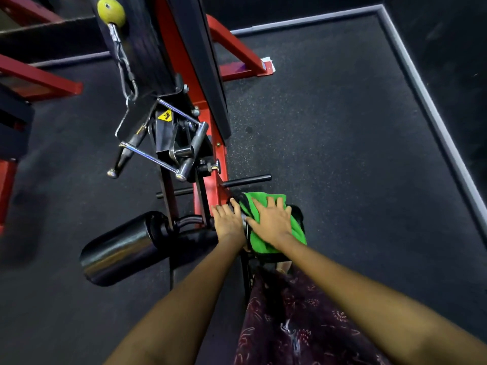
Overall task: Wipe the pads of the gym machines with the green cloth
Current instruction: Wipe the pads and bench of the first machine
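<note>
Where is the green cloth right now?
In the head view, the green cloth lies lower centre-right, draped over the right roller pad, under the flat right hand, beside the left hand.

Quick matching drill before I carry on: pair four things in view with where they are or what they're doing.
Things:
1. green cloth
2. left hand
3. left roller pad
4. yellow ball

States:
A. bare, no hand or cloth on it
B. top of the view, above a chain
C. spread under the flat right hand on the right roller pad
D. resting on the machine beside the cloth

Pairs: 1-C, 2-D, 3-A, 4-B
</note>
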The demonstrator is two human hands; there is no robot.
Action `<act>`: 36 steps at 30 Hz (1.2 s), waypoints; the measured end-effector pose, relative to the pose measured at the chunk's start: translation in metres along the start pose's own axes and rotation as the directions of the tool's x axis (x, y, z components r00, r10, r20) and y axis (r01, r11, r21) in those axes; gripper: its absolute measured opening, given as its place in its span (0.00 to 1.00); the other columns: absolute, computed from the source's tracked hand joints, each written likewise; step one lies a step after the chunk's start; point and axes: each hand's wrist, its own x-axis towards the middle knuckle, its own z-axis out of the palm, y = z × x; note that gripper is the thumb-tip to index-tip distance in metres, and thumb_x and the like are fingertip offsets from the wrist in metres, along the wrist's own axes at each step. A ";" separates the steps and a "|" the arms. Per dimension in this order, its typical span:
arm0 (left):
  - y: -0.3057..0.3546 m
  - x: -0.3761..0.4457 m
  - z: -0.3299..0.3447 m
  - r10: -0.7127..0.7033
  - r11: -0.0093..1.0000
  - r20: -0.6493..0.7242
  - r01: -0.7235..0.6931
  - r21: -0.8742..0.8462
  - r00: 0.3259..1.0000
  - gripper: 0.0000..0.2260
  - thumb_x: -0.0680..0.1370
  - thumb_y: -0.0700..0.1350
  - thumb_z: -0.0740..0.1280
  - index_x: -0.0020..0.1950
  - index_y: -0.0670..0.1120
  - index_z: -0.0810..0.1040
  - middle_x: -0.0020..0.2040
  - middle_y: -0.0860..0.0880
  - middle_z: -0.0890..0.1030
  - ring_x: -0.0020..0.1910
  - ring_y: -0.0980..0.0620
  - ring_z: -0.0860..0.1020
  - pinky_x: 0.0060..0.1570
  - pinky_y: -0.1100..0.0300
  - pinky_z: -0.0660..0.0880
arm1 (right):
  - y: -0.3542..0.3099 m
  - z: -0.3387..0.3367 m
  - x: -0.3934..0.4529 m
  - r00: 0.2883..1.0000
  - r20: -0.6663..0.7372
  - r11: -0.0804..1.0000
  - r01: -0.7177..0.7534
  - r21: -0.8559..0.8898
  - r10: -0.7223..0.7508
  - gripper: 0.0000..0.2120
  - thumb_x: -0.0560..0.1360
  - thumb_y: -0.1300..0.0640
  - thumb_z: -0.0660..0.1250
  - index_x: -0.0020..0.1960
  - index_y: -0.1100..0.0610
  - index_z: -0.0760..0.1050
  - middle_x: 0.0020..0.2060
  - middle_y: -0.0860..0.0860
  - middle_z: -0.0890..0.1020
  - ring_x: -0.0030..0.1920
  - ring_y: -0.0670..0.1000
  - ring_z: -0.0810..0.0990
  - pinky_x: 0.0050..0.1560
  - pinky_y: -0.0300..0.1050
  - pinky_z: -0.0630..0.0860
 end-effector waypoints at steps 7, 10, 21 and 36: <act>0.008 -0.025 0.043 -0.050 0.999 -0.090 0.051 0.001 0.995 0.60 0.69 0.69 0.65 0.69 0.31 0.27 0.73 0.27 0.43 0.74 0.32 0.43 0.72 0.42 0.42 | 0.057 -0.005 0.022 0.966 0.061 0.960 -0.255 0.118 0.249 0.26 0.76 0.40 0.60 0.72 0.46 0.65 0.66 0.56 0.69 0.67 0.61 0.63 0.64 0.56 0.64; 0.008 -0.026 0.041 -0.032 0.999 -0.096 0.030 -0.023 0.995 0.60 0.69 0.69 0.64 0.69 0.31 0.27 0.73 0.27 0.39 0.74 0.32 0.40 0.73 0.43 0.41 | 0.049 -0.014 0.041 0.940 0.147 0.937 -0.327 0.123 0.308 0.23 0.75 0.42 0.62 0.70 0.45 0.69 0.66 0.56 0.70 0.68 0.61 0.63 0.65 0.55 0.63; -0.025 0.011 -0.020 0.232 0.970 -0.144 -0.240 -0.039 0.962 0.49 0.62 0.65 0.74 0.70 0.40 0.57 0.68 0.43 0.63 0.70 0.44 0.61 0.73 0.48 0.52 | 0.055 0.000 -0.004 0.999 0.033 0.998 0.032 0.045 -0.033 0.27 0.75 0.43 0.62 0.73 0.42 0.62 0.69 0.54 0.67 0.67 0.57 0.62 0.64 0.54 0.64; 0.017 -0.014 0.034 0.112 0.992 -0.216 -0.096 0.085 0.970 0.26 0.79 0.41 0.51 0.75 0.33 0.51 0.74 0.37 0.63 0.73 0.36 0.60 0.72 0.42 0.55 | 0.057 -0.014 0.009 0.996 0.065 0.996 -0.069 0.059 0.065 0.27 0.76 0.41 0.60 0.73 0.47 0.64 0.66 0.56 0.69 0.66 0.59 0.64 0.62 0.55 0.66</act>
